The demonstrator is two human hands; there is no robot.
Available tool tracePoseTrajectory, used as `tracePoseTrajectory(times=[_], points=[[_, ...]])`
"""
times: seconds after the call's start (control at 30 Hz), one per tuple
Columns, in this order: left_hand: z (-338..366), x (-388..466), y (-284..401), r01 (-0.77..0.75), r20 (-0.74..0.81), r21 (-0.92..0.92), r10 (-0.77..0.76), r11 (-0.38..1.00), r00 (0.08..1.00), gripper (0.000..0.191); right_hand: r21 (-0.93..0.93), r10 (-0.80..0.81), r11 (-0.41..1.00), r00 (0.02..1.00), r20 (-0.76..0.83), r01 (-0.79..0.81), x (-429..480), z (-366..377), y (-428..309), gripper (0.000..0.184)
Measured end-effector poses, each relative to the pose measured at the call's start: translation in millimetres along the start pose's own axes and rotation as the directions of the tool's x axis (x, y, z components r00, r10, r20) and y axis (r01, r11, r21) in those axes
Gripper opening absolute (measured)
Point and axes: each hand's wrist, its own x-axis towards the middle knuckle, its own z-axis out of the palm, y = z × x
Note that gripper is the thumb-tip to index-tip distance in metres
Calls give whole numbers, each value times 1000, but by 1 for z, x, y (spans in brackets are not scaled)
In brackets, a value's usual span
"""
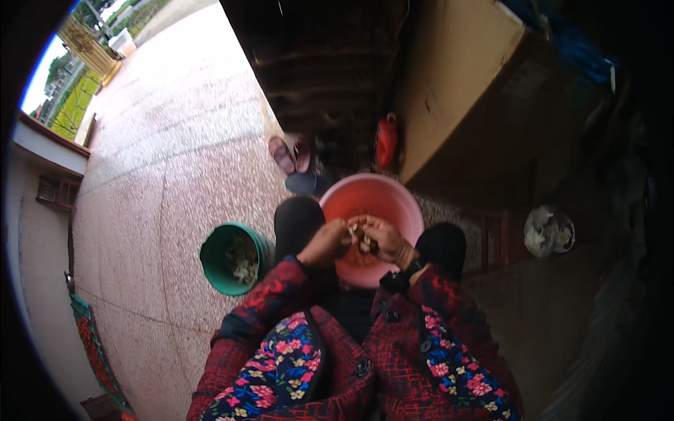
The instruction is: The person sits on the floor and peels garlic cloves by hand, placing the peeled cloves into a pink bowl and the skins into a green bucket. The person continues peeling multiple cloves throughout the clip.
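Note:
Both my hands meet over a pink plastic basin (413, 205) set between my knees. My left hand (327, 242) pinches a small pale piece (353, 229) at its fingertips, too small to name. Fingers curled, my right hand (387, 239) cups several small brownish pieces (367, 243) close beside it. A few small bits seem to lie on the basin's reddish bottom, partly hidden under the hands. Left of my knee, a green plastic bucket (215, 263) contains pale, papery-looking scraps (245, 260).
Beyond the basin stand a red plastic bottle (387, 141), a large cardboard box (458, 79) and a pair of slippers (283, 154), with a dark slipper (303, 183) nearer. At right is a clear plastic bag (547, 231) with pale contents. Speckled stone floor (142, 221) stretches left.

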Motion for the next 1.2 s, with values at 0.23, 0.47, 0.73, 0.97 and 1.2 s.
tracePoseTrajectory(times=[0.23,0.47,0.73,0.97,1.2], points=[[3,-7,7,96,7,-176,-96,980,995,24,319,5,946,989,148,-52,-9,-5,3,17],[-7,-4,5,-137,-20,92,139,986,990,28,242,-8,970,985,173,-34,-11,-6,-10,19],[-2,-5,12,-27,-7,-634,29,773,1000,38,-71,-116,992,982,-149,107,-22,24,-27,10],[-6,4,2,-13,207,-638,187,770,960,40,-933,-597,218,796,104,286,4,63,-11,9],[-4,-11,5,91,50,-255,-81,963,995,29,-937,-532,235,841,99,259,-1,54,-5,8]])
